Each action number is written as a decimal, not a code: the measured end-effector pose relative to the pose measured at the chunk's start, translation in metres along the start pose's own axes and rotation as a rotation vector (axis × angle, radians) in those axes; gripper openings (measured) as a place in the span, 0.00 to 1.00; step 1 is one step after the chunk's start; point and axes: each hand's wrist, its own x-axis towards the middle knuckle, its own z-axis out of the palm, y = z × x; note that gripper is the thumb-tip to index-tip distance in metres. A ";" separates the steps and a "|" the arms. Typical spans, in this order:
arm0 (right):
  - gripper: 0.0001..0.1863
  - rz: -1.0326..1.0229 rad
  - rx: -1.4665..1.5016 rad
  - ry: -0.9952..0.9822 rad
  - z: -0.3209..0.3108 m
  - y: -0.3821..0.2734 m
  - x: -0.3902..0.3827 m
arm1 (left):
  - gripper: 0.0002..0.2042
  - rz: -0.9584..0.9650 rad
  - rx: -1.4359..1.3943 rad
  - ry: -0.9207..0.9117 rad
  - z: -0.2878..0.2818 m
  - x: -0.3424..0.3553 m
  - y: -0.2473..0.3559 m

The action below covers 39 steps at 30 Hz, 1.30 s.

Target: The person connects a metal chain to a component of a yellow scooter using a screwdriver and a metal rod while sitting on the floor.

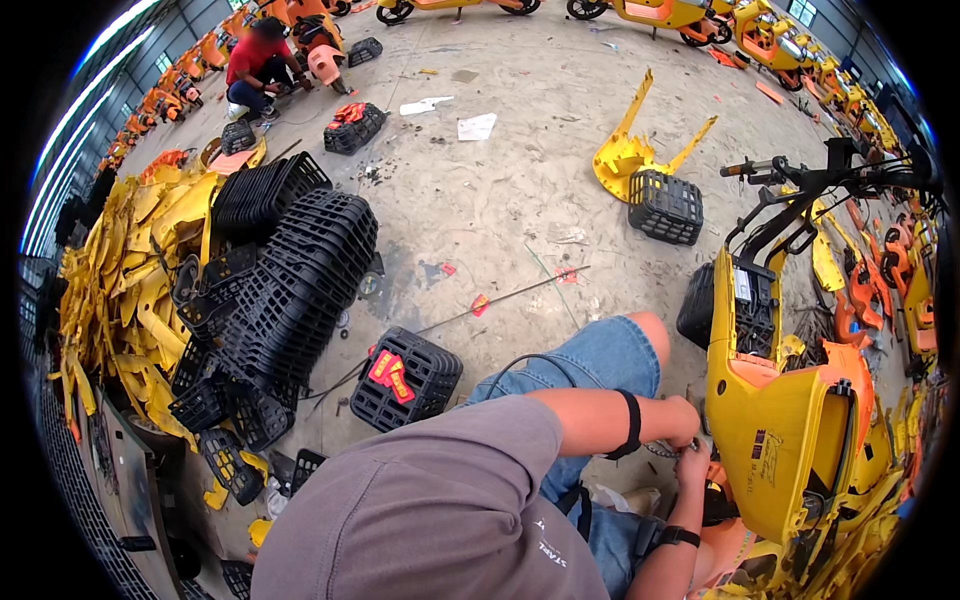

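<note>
Okay, left hand [682,422] and right hand [692,464] look curled, can't tell around what, just beside a curvy yellow plastic scooter body [742,415].

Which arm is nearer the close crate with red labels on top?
Left. The left arm reaches out to the right of the crate in the picture. The right arm is farther off, lower right, beside the yellow scooter.

The scooter body [745,415] at lower right looks glossy plastic; the stacked baskets [305,275] at left, matt plastic; the floor [490,220], rough concrete; the shorts [610,365], denim.
</note>
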 end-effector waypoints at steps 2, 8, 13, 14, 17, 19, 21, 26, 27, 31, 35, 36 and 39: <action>0.15 0.002 -0.023 -0.016 0.001 -0.001 0.000 | 0.16 -0.027 -0.011 -0.002 0.003 0.003 -0.002; 0.14 -0.103 -0.032 -0.028 0.006 0.019 0.016 | 0.13 -0.028 -0.007 -0.032 0.001 0.006 -0.003; 0.13 -0.257 -0.068 0.035 0.007 0.036 0.025 | 0.13 -0.019 0.061 -0.020 0.006 0.012 0.001; 0.13 -0.249 -0.085 0.027 0.008 0.032 0.023 | 0.13 -0.025 0.053 -0.020 0.007 0.012 0.001; 0.13 -0.230 -0.132 0.006 0.008 0.018 0.014 | 0.13 -0.050 0.058 -0.051 0.010 0.016 -0.001; 0.13 -0.221 -0.154 -0.001 0.007 0.008 0.008 | 0.13 -0.054 0.065 -0.079 0.009 0.018 -0.002; 0.13 -0.267 -0.208 0.030 0.008 0.009 0.006 | 0.13 -0.049 0.072 -0.090 0.009 0.020 -0.001; 0.14 -0.333 -0.227 0.047 0.007 0.030 0.022 | 0.14 -0.044 0.084 -0.094 0.011 0.026 0.001; 0.14 -0.310 -0.217 0.037 0.006 0.034 0.024 | 0.14 -0.041 0.099 -0.100 0.012 0.028 0.000; 0.20 -0.164 -0.219 -0.063 0.002 -0.003 0.003 | 0.13 -0.051 0.123 -0.125 0.017 0.028 -0.005; 0.17 -0.187 -0.279 -0.042 -0.003 0.001 0.003 | 0.13 -0.036 0.118 -0.136 0.014 0.028 -0.001; 0.16 -0.233 -0.312 -0.010 -0.003 0.009 0.006 | 0.13 -0.034 0.124 -0.133 0.013 0.029 0.000; 0.15 -0.286 -0.360 0.027 -0.002 0.006 0.004 | 0.12 -0.033 0.132 -0.124 0.015 0.030 -0.001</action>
